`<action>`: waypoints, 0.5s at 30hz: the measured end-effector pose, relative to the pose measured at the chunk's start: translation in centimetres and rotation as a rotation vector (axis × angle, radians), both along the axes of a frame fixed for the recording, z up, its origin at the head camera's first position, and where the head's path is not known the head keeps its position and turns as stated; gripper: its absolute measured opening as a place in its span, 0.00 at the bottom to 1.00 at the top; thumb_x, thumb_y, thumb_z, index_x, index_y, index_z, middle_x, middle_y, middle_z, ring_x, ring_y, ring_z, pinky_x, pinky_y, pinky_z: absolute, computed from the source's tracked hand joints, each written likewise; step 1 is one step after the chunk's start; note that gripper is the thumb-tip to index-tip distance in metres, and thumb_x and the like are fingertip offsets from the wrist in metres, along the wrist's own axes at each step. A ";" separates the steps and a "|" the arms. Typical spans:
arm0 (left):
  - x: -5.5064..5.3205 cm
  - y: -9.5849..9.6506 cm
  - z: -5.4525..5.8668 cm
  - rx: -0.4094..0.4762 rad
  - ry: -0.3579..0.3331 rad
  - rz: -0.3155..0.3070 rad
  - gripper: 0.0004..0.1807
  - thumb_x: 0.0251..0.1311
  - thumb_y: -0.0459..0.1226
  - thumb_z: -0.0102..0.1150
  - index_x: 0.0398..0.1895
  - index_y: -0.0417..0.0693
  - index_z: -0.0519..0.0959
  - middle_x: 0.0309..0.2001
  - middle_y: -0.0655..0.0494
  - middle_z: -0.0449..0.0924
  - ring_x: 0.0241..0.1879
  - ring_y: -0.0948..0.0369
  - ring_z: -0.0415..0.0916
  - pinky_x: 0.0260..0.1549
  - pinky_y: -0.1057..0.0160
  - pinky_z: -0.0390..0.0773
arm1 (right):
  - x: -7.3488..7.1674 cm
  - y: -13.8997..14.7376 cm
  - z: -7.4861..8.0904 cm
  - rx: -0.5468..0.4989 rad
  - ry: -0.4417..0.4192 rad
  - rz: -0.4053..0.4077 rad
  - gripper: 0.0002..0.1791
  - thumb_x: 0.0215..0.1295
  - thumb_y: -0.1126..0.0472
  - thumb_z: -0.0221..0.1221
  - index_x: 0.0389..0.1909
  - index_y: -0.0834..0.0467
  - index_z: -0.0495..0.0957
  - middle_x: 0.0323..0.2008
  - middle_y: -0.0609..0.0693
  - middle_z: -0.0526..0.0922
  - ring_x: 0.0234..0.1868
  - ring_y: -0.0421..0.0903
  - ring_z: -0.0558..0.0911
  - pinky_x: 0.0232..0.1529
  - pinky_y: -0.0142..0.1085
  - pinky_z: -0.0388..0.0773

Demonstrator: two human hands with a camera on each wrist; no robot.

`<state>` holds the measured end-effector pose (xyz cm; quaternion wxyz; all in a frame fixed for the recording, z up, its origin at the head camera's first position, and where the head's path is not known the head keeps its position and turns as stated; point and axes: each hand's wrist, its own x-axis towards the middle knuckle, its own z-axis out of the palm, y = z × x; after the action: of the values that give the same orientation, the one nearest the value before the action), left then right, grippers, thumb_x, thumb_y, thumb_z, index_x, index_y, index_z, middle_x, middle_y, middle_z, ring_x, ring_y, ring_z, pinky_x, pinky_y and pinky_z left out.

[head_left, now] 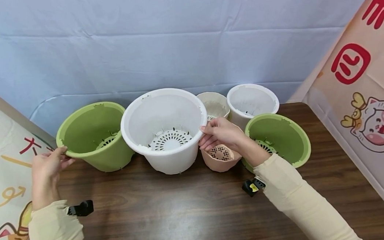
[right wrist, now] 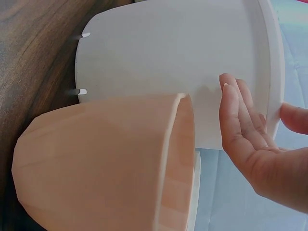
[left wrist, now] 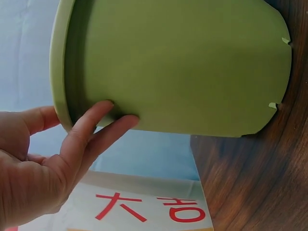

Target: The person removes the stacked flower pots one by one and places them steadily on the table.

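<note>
On the left of the table stands a large green plastic pot (head_left: 115,157) with a slotted bottom. My left hand (head_left: 48,167) pinches its left rim; in the left wrist view the thumb is at the rim and the fingertips (left wrist: 129,120) lie against the outer wall. Beside it a large white pot (head_left: 171,163) stands upright, its bottom slotted too. My right hand (head_left: 220,134) pinches that pot's right rim, thumb on the lip and fingers along the outside. Directly under the right hand is a small peach pot (right wrist: 96,159), partly hidden in the head view.
Behind the peach pot sits a cream pot (head_left: 212,100). A smaller white pot (head_left: 253,92) stands back right, and a second green pot (head_left: 288,128) is partly behind my right forearm. Pale cloth (head_left: 175,55) backs the wooden table (head_left: 171,209); printed banners (head_left: 359,98) flank it.
</note>
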<state>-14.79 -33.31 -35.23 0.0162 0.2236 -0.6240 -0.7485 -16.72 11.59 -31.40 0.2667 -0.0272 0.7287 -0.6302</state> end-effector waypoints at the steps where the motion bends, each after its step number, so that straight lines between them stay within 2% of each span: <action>1: 0.0 0.0 -0.1 0.013 0.005 -0.008 0.12 0.62 0.31 0.49 0.20 0.42 0.75 0.19 0.53 0.76 0.19 0.62 0.78 0.25 0.67 0.82 | 0.0 0.0 0.0 0.002 0.000 -0.002 0.11 0.70 0.64 0.45 0.35 0.70 0.66 0.26 0.62 0.80 0.25 0.49 0.82 0.37 0.46 0.82; 8: 0.2 0.0 -0.1 0.054 0.021 -0.015 0.12 0.61 0.29 0.47 0.20 0.43 0.74 0.20 0.53 0.76 0.21 0.62 0.79 0.26 0.65 0.82 | 0.1 -0.1 -0.2 -0.002 0.012 -0.007 0.11 0.70 0.64 0.45 0.34 0.70 0.66 0.27 0.63 0.80 0.26 0.49 0.82 0.38 0.47 0.81; 13: 0.4 0.5 0.1 -0.001 -0.011 -0.064 0.05 0.64 0.32 0.43 0.33 0.39 0.68 0.19 0.54 0.79 0.20 0.61 0.79 0.24 0.65 0.82 | 0.2 -0.1 -0.3 -0.009 0.028 -0.018 0.11 0.71 0.64 0.45 0.35 0.70 0.66 0.27 0.63 0.80 0.26 0.49 0.82 0.37 0.47 0.81; 15: 0.6 0.8 0.2 -0.030 -0.023 -0.080 0.05 0.65 0.33 0.42 0.37 0.39 0.65 0.19 0.56 0.79 0.20 0.62 0.79 0.24 0.66 0.82 | 0.2 -0.1 -0.5 -0.014 0.037 -0.027 0.11 0.71 0.64 0.45 0.35 0.70 0.66 0.27 0.63 0.80 0.26 0.49 0.82 0.36 0.46 0.82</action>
<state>-14.24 -32.50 -35.03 -0.0174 0.2070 -0.6437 -0.7366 -16.51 11.52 -31.89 0.2443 -0.0307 0.7294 -0.6383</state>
